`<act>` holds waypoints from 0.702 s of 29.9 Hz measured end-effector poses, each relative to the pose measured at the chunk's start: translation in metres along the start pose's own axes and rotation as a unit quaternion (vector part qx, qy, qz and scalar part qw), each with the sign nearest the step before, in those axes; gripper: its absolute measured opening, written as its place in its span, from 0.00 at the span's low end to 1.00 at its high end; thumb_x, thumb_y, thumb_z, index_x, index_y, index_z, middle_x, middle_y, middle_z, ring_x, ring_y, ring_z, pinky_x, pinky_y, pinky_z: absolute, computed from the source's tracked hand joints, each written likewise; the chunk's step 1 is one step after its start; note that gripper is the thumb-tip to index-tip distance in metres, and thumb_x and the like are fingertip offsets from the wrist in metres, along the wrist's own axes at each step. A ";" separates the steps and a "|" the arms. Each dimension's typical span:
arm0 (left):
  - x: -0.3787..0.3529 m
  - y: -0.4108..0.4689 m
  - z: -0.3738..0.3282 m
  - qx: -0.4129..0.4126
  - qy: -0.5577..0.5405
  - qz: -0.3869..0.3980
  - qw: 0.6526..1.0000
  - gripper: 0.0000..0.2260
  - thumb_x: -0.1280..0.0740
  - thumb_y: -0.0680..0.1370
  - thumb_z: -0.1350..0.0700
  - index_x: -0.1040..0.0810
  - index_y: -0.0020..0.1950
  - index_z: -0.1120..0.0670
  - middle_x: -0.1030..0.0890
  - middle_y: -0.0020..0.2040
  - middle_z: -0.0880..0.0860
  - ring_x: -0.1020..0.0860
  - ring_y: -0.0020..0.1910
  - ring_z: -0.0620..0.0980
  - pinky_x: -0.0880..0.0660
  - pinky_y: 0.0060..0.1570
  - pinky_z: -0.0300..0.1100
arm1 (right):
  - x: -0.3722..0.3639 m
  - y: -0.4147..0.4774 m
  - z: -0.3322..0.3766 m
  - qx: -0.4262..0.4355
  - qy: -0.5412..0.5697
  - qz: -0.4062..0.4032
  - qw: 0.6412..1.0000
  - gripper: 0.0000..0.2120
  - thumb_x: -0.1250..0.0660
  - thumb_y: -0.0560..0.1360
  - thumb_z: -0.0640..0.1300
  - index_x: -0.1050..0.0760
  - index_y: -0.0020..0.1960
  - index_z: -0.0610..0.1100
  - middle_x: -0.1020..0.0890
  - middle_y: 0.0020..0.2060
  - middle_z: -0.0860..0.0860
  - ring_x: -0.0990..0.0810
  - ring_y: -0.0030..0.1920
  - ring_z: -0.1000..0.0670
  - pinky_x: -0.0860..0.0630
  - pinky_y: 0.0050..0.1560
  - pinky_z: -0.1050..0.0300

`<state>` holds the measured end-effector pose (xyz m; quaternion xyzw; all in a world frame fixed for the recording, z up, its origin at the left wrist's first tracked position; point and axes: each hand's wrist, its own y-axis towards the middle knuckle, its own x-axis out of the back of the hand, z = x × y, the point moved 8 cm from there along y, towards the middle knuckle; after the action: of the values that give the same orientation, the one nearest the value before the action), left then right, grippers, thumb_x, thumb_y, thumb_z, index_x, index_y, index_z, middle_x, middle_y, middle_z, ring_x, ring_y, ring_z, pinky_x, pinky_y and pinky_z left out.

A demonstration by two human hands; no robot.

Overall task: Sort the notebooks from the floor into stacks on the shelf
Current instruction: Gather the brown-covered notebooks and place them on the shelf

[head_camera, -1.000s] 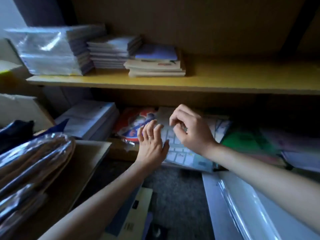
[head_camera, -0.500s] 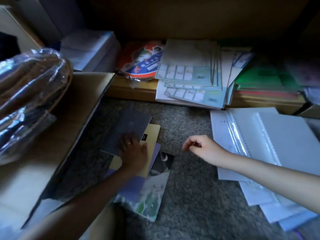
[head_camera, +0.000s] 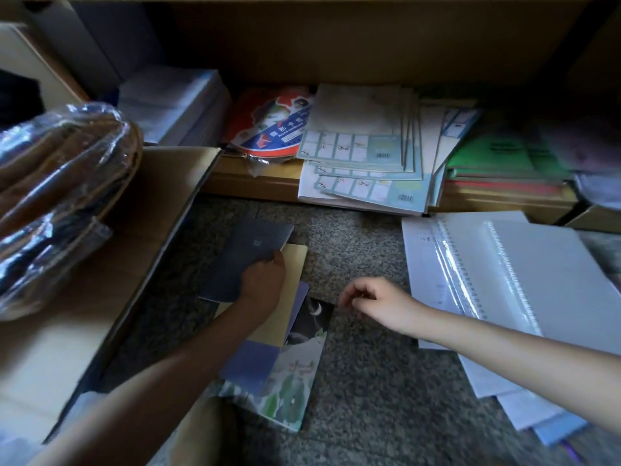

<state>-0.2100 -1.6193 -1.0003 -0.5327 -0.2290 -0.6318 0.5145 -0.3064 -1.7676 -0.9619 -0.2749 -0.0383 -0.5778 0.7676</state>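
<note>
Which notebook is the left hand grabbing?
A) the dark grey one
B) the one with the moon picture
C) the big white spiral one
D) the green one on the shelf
A: the left hand grips the right edge of the dark grey notebook, the top one of the pile on the floor.

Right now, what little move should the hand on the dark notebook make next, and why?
Probably lift it up and away. The left hand pinches the dark notebook at its right edge, and it lies on top of the tan notebook, so nothing seems to pin it. The right hand hovers nearby, holding nothing.
</note>
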 end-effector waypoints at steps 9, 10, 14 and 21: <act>0.133 0.000 -0.015 0.061 -0.057 -0.057 0.995 0.30 0.39 0.78 0.61 0.50 0.75 0.66 0.24 0.61 0.59 0.22 0.56 0.56 0.29 0.40 0.43 | 0.031 -0.007 0.004 -0.076 0.162 -0.055 0.982 0.10 0.40 0.79 0.46 0.29 0.60 0.52 0.22 0.60 0.50 0.24 0.58 0.52 0.27 0.58 0.59; 0.145 -0.006 -0.026 0.043 -0.062 -0.054 0.996 0.31 0.38 0.77 0.61 0.51 0.75 0.66 0.23 0.61 0.59 0.22 0.56 0.56 0.30 0.39 0.43 | 0.033 -0.008 0.005 -0.102 0.267 -0.047 0.957 0.11 0.41 0.79 0.49 0.28 0.61 0.51 0.21 0.58 0.48 0.22 0.56 0.50 0.25 0.56 0.57; 0.187 -0.037 -0.062 -0.026 -0.121 -0.074 0.990 0.31 0.37 0.75 0.63 0.48 0.74 0.63 0.23 0.60 0.58 0.23 0.57 0.58 0.30 0.42 0.44 | 0.035 -0.018 0.033 -0.109 0.532 0.076 0.836 0.26 0.43 0.74 0.63 0.30 0.66 0.50 0.19 0.53 0.44 0.18 0.49 0.45 0.22 0.47 0.48; 0.202 -0.073 -0.098 -0.115 -0.117 -0.199 0.966 0.32 0.21 0.45 0.52 0.15 0.48 0.58 0.25 0.23 0.50 0.28 0.15 0.45 0.61 0.28 0.32 | 0.041 -0.038 0.033 -0.102 0.550 0.068 0.826 0.26 0.42 0.72 0.64 0.24 0.57 0.46 0.23 0.59 0.41 0.24 0.58 0.44 0.21 0.48 0.49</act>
<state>-0.2985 -1.7564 -0.8295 -0.6026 -0.3147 -0.6764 0.2834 -0.3191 -1.7943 -0.9041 0.0098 0.4686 -0.5804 0.6659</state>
